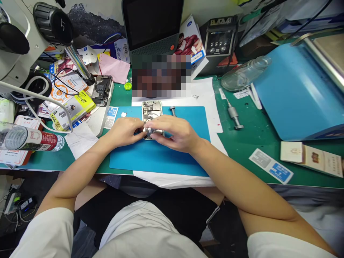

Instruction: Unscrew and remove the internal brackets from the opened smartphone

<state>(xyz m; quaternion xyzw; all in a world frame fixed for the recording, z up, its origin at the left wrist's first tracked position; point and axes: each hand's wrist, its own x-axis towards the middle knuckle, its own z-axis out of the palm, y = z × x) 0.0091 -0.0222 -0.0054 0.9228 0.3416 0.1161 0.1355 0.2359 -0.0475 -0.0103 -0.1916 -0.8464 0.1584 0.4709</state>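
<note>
An opened phone, its inner parts bare, lies upright in my view on the blue mat. My left hand is at the phone's left edge, fingers bent and closed against it. Over the phone's lower half, my right hand grips a small grey screwdriver between thumb and fingers. The tip of that screwdriver is hidden. Just beyond my right hand, a second screwdriver lies on the mat, partly covered by the hand. A small white piece sits near the mat's upper left.
Another screwdriver lies right of the mat, below a glass jar. At left are a plastic bottle, a yellow battery box and another opened phone. A microscope overhangs the upper left. A screen device stands behind.
</note>
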